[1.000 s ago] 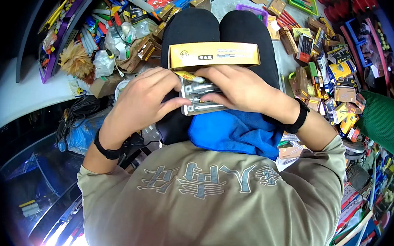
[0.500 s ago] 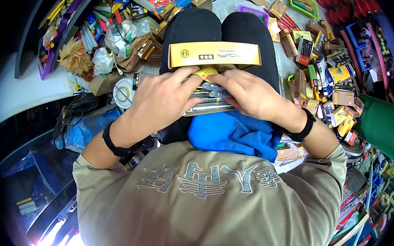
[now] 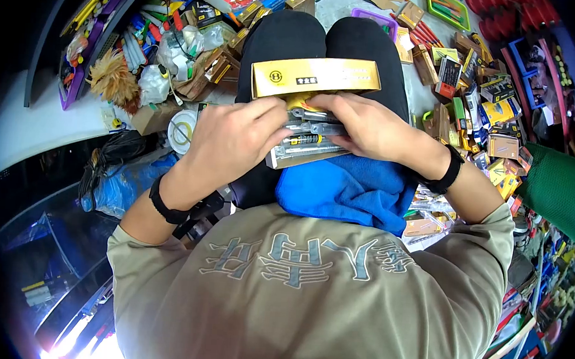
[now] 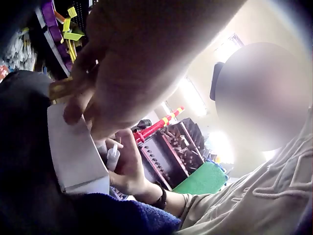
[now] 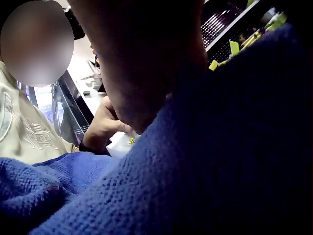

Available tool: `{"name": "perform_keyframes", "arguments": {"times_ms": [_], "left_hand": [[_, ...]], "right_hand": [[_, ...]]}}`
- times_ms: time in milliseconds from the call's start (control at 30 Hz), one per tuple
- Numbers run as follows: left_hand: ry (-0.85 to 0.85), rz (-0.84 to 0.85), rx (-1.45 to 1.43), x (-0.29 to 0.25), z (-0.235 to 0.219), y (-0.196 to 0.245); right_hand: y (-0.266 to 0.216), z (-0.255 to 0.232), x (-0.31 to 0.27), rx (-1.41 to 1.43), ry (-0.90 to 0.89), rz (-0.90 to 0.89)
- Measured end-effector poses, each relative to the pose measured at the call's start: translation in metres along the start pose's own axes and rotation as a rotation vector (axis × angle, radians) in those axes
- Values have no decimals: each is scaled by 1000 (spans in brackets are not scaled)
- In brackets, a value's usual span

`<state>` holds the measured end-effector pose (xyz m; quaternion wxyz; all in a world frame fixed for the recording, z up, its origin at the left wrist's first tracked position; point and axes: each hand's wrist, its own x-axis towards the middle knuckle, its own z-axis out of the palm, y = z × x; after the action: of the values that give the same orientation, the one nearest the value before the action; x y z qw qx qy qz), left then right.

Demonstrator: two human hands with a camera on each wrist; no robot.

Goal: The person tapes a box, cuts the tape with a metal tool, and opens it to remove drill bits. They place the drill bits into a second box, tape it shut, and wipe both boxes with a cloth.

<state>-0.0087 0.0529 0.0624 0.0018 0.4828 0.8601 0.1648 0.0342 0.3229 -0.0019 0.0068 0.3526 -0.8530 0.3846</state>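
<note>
Open box [image 3: 301,161]: access was narrow, through the gap between left hand [image 3: 238,134] and right hand [image 3: 368,128]; packaged tools [image 3: 310,140] filled the space below.
Yellow packet [image 3: 298,102]: blocked the far end of that gap.
Yellow flap [image 3: 315,80]: stood raised just ahead of both hands, barring a low forward pass; room lay over its top edge.
Pale strip [image 3: 414,85]: gave slim passage ahead and right of the right hand, between black trouser leg [image 3: 369,47] and small boxes [image 3: 425,64].
Blue cloth [image 3: 348,192]: bunched just behind the right hand, obstructing a low approach from the body side.
White roll [image 3: 175,134]: lay left of the left hand, limiting sideways travel there.
</note>
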Motion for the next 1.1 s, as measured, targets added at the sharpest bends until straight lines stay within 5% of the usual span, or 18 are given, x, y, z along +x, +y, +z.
{"name": "perform_keyframes", "arguments": {"times_ms": [67,200,267,400,633,700,900,967,1100], "left_hand": [[3,-112,-52,-1,1,0],[147,-32,14,7,2,4],[-20,50,115,7,1,-3],[-61,62,179,9,1,0],[-116,-111,388,27,10,22],[-148,-144,400,29,12,20],[-154,-32,303,14,11,2],[-24,56,169,8,11,-7],[-44,143,109,3,6,-17]], "right_hand": [[-5,-6,1,49,-92,80],[-6,-5,0,83,-93,16],[-7,-4,1,127,-86,33],[-9,-2,-3,99,-95,23],[-12,-2,1,90,-64,-36],[-17,-6,2,185,-272,164],[-24,-6,-6,73,-155,82],[-24,-8,-6,75,-180,68],[-27,-6,2,86,-254,138]]}}
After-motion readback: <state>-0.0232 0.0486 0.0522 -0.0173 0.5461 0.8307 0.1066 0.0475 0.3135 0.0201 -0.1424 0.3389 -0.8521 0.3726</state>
